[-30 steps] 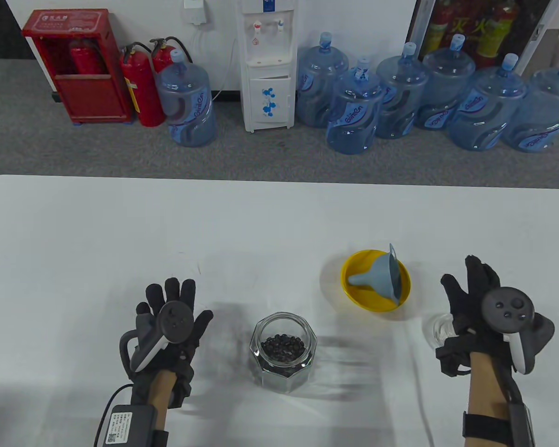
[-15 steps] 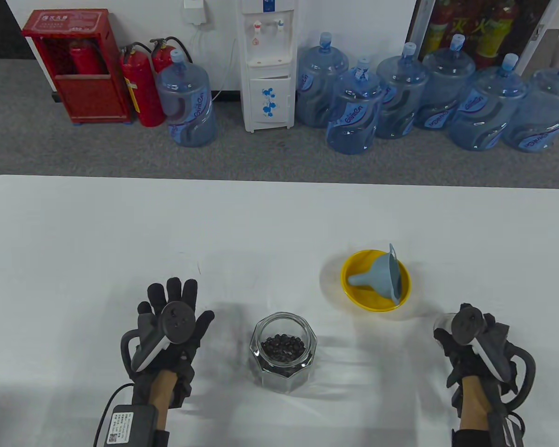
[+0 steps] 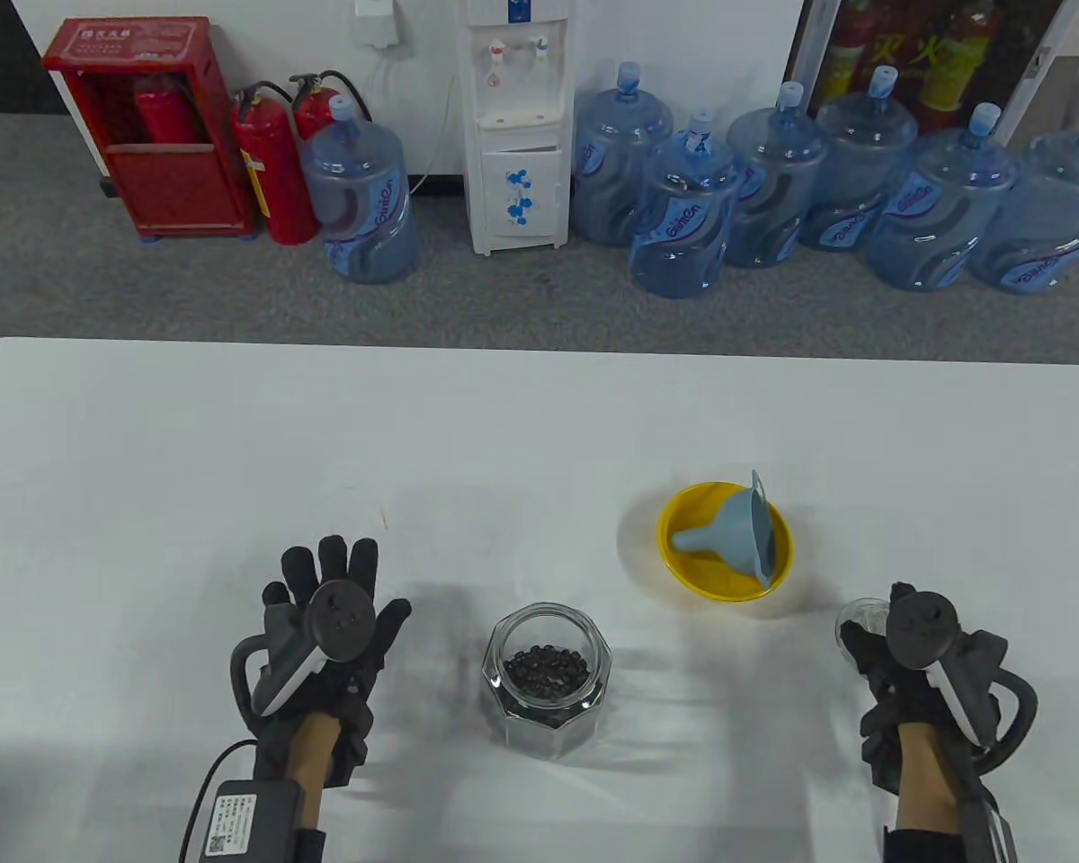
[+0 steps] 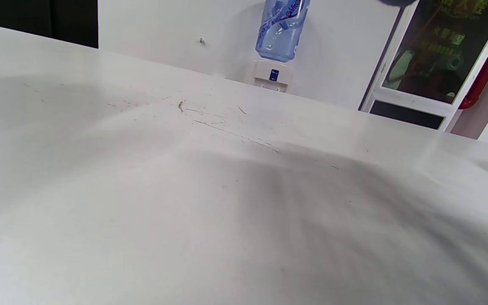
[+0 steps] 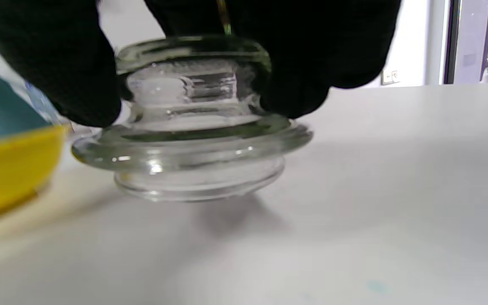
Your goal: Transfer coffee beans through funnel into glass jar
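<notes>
R hand [image 3: 908, 661] fingers [image 5: 66, 72] grip glass lid [image 5: 193, 123] knob, lid on table. L hand [image 3: 324, 629] flat, fingers spread. Jar [image 3: 547, 676] w/ beans mid-table, open; funnel [image 3: 737, 535] lying in yellow bowl [image 3: 683, 575]

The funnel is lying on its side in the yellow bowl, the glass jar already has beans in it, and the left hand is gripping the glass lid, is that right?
Not quite: the right hand, not the left, grips the glass lid, as the right wrist view shows. The left hand lies open on the table. The funnel does lie on its side in the yellow bowl, and the glass jar holds beans.
</notes>
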The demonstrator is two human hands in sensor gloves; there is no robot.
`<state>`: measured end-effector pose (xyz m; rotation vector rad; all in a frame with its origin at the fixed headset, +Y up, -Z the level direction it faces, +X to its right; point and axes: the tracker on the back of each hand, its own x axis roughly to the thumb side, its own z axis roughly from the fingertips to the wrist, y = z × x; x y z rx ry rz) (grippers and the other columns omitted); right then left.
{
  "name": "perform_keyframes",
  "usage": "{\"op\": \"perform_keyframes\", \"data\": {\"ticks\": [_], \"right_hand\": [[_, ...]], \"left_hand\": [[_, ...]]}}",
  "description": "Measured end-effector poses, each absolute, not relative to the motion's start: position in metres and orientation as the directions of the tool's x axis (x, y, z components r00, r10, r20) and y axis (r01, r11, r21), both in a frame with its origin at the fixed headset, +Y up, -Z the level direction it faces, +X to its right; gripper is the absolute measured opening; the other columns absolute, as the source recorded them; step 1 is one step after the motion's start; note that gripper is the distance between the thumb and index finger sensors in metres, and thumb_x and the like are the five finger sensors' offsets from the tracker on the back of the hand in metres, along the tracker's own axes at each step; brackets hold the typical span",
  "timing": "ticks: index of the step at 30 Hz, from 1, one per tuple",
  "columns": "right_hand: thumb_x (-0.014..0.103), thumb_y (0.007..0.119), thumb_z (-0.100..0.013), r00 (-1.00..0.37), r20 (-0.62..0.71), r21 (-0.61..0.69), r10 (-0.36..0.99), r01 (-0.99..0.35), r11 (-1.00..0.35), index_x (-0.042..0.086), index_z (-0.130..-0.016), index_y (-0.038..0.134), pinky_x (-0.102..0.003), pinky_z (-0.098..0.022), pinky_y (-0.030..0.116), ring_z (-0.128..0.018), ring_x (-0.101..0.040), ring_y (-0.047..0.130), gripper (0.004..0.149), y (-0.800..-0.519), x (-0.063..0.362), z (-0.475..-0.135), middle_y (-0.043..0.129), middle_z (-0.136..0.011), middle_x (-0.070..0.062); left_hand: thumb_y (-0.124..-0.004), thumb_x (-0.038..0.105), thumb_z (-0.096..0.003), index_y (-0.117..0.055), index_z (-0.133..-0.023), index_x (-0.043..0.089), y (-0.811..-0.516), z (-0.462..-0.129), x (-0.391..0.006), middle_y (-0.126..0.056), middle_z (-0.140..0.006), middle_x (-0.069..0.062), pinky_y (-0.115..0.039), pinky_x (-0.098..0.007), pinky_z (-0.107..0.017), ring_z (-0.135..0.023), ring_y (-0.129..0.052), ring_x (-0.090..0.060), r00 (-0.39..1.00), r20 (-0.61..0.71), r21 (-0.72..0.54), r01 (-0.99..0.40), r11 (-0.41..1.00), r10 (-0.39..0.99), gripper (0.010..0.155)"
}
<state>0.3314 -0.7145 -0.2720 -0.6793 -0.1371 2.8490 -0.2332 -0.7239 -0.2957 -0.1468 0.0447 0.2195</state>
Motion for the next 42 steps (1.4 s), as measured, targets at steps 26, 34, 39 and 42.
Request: {"op": "perform_keyframes", "data": {"ticks": [26, 34, 39, 42], "right_hand": [[0.051, 0.104, -0.046, -0.909, 0.275, 0.017, 0.313, -0.321, -0.947, 0.026, -0.105, 0.083, -0.061, -0.067, 0.068, -0.081, -0.045, 0.083, 0.068, -0.587, 0.097, -0.258, 0.077, -0.109, -0.028], [0.045, 0.108, -0.044, -0.911, 0.356, 0.011, 0.210, -0.220, -0.975, 0.028, -0.105, 0.082, -0.063, -0.071, 0.062, -0.088, -0.045, 0.076, 0.069, -0.593, 0.064, -0.257, 0.073, -0.114, -0.025], [0.043, 0.108, -0.044, -0.902, 0.387, 0.005, 0.191, -0.205, -0.979, 0.028, -0.105, 0.082, -0.063, -0.073, 0.061, -0.090, -0.044, 0.075, 0.069, -0.598, 0.057, -0.255, 0.071, -0.115, -0.023], [0.043, 0.109, -0.044, -0.894, 0.411, 0.002, 0.179, -0.196, -0.981, 0.029, -0.105, 0.082, -0.063, -0.073, 0.060, -0.090, -0.044, 0.074, 0.069, -0.600, 0.052, -0.252, 0.071, -0.115, -0.022]], "left_hand": [[-0.051, 0.062, -0.0573, -0.021, -0.117, 0.034, -0.723, -0.295, -0.231, -0.010, -0.123, -0.005, -0.016, -0.061, -0.075, -0.108, -0.001, -0.040, 0.973, -0.031, -0.117, -0.232, 0.966, 0.230, 0.072], [-0.051, 0.062, -0.0573, -0.021, -0.117, 0.035, -0.724, -0.294, -0.233, -0.010, -0.123, -0.006, -0.016, -0.061, -0.075, -0.108, -0.001, -0.040, 0.969, -0.037, -0.122, -0.247, 0.961, 0.244, 0.072], [-0.051, 0.062, -0.0573, -0.021, -0.117, 0.035, -0.724, -0.293, -0.234, -0.010, -0.123, -0.005, -0.016, -0.061, -0.075, -0.108, -0.001, -0.040, 0.967, -0.039, -0.120, -0.255, 0.960, 0.252, 0.072], [-0.051, 0.062, -0.0573, -0.021, -0.117, 0.035, -0.724, -0.293, -0.234, -0.010, -0.123, -0.005, -0.016, -0.061, -0.075, -0.108, -0.001, -0.040, 0.968, -0.039, -0.124, -0.251, 0.960, 0.248, 0.072]]}}
